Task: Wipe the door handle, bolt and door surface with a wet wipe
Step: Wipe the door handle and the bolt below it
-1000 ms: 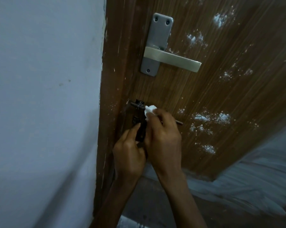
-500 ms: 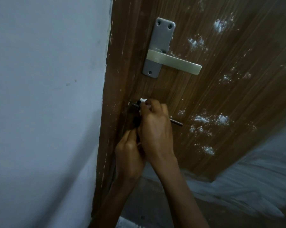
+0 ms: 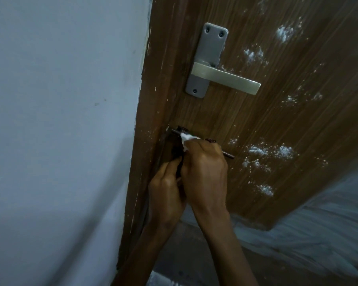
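Brown door (image 3: 246, 120) with fine vertical wood-grain streaks, dotted with white powdery specks and clumps; darker brown along door edge (image 3: 157, 100) with small pale chips. Matte silver-grey handle plate (image 3: 212, 50), paler brushed silver door handle (image 3: 225, 80). Dark brown, near-black bolt (image 3: 228, 154) and bracket. White wet wipe (image 3: 187, 138). Pale blue-grey wall (image 3: 60, 120), plain, a few faint dark flecks. Floor (image 3: 318, 244) grey-brown with streaky whitish smears
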`<move>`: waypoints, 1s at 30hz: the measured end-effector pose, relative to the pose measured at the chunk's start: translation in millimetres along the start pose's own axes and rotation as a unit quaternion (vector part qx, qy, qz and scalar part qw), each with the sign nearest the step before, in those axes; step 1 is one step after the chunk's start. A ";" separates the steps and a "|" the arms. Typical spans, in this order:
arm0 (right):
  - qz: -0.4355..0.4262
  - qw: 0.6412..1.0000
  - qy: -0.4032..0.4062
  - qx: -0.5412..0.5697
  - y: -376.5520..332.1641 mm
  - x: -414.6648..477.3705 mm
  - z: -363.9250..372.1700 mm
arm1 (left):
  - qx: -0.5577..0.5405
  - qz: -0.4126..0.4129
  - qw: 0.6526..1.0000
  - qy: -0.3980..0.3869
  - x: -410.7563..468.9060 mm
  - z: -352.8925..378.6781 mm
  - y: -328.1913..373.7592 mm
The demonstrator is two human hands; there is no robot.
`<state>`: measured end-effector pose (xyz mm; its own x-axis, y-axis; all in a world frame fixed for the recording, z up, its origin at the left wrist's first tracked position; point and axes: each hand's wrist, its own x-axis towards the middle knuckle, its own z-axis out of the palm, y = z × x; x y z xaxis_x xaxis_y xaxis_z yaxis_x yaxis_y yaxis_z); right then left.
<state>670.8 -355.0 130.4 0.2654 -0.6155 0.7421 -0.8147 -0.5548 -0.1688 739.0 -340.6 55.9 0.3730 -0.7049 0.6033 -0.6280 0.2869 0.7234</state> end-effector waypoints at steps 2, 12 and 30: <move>0.000 1.000 0.028 0.010 0.7 4.3 -7.3 | -0.004 -0.014 1.000 -0.004 0.0 -0.1 0.6; 0.008 0.999 0.026 0.018 0.5 5.9 -16.6 | 0.003 -0.025 1.000 0.005 2.6 0.1 -1.0; -0.029 0.981 0.167 0.094 1.2 34.2 -73.9 | 0.023 -0.009 0.998 0.052 24.4 -16.2 36.8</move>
<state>640.8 -335.3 203.4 0.0999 -0.3794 0.9198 -0.6855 -0.6963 -0.2127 736.0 -336.8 102.6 0.4516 -0.6377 0.6240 -0.6504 0.2434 0.7195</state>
